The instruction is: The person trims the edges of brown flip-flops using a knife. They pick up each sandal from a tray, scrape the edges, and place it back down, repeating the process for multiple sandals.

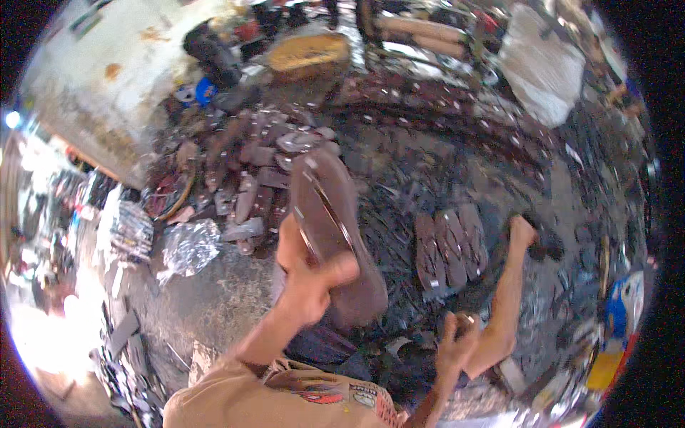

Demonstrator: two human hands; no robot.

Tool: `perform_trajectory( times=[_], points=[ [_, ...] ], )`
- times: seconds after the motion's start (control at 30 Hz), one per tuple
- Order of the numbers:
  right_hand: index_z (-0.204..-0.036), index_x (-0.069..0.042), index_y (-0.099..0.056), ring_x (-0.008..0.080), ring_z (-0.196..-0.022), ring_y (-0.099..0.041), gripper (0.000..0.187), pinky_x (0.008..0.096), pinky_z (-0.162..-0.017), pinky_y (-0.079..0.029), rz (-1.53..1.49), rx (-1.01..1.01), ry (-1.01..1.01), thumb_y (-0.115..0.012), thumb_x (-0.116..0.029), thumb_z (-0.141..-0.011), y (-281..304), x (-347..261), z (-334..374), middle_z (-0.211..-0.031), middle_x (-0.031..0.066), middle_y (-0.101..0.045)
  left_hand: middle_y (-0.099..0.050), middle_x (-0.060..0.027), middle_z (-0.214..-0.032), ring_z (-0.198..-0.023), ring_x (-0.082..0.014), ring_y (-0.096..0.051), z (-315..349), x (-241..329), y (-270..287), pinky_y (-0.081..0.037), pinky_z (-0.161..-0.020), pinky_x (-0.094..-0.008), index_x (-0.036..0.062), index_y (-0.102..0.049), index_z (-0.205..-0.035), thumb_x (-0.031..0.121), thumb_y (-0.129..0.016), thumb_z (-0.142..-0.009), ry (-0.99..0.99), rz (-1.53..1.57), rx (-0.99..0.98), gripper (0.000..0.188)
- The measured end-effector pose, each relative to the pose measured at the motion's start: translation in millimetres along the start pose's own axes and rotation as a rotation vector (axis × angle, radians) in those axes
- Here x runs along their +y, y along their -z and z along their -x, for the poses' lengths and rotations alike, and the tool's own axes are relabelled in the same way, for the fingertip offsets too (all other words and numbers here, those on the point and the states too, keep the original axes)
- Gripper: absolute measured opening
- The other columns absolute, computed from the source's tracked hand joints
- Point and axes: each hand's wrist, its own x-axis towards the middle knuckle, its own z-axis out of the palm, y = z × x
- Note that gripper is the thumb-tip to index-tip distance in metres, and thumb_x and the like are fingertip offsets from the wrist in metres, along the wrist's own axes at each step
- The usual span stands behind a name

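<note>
My left hand is closed around the edge of a brown sandal, which it holds up in front of me. A shiny metallic-looking strip runs along the sandal. At the lower right, my right hand is raised beside my bare leg. Its fingers are curled at a small dark, shiny thing, too blurred to name. Beyond that hand, several brown sandals lie side by side on the ground.
A heap of brown sandals lies at the left, near a clear plastic bundle. More sandals form a long row at the back. A yellow-topped block and a whitish sack stand farther off. Dark scraps litter the floor.
</note>
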Motion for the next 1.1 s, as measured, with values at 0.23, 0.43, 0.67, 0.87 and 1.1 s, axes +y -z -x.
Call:
perform_trajectory(
  times=[0.23, 0.43, 0.67, 0.87, 1.1],
  points=[
    [-0.139, -0.009, -0.043, 0.0095, -0.061, -0.052, 0.044, 0.0253, -0.05, -0.042, -0.345, 0.577, -0.243, -0.057, -0.031, -0.104, 104.0, 110.2, 29.3, -0.087, 0.003, -0.058, -0.045, -0.0196, -0.145, -0.141, -0.0356, -0.04, -138.9, 22.6, 23.9, -0.044, -0.111, -0.0534, 0.0052, -0.037, -0.15, 0.034, -0.067, -0.097, -0.069, 0.64, 0.339, 0.067],
    [-0.126, -0.007, -0.065, 0.0186, -0.11, -0.06, 0.032, 0.0343, -0.089, -0.052, -0.582, 0.853, -0.408, -0.054, -0.029, -0.105, 221.7, 118.8, 60.3, -0.132, 0.0101, -0.06, -0.047, -0.0185, -0.144, -0.137, -0.0346, -0.046, -94.3, -203.9, -110.0, -0.045, -0.111, -0.0497, 0.0053, -0.035, -0.152, 0.021, -0.069, -0.094, 0.543, 0.111, -0.191, 0.068],
    [-0.106, 0.001, -0.075, 0.0108, -0.062, -0.065, 0.035, 0.0271, -0.053, -0.051, -0.284, 0.916, -0.6, -0.072, -0.031, -0.095, 207.9, 254.3, 65.9, -0.078, 0.0052, -0.071, -0.046, -0.0193, -0.139, -0.124, -0.036, -0.053, 4.3, -353.2, -163.0, -0.054, -0.087, -0.0477, 0.002, -0.021, -0.154, 0.02, -0.08, -0.085, 0.802, -0.354, -0.225, 0.093],
    [-0.099, 0.002, -0.076, 0.0091, -0.06, -0.062, 0.033, 0.0261, -0.051, -0.047, -0.069, 0.914, -0.804, -0.078, -0.03, -0.09, 182.1, 269.8, 143.4, -0.072, 0.0031, -0.069, -0.052, -0.0223, -0.124, -0.106, -0.0322, -0.06, -33.3, -362.3, -153.8, -0.054, -0.081, -0.0424, -0.0037, -0.025, -0.145, 0.033, -0.09, -0.074, 0.83, -0.512, -0.066, 0.103],
    [-0.107, 0.003, -0.075, 0.0102, -0.064, -0.063, 0.033, 0.0264, -0.057, -0.049, -0.18, 0.934, -0.555, -0.074, -0.027, -0.093, 198.2, 238.9, 54.9, -0.078, 0.0069, -0.072, -0.03, -0.0293, -0.147, -0.129, -0.0459, -0.039, 1.2, -342.7, -207.0, -0.042, -0.104, -0.0546, 0.0002, -0.029, -0.147, 0.046, -0.09, -0.072, 0.476, -1.044, 0.047, 0.107]
  ],
)
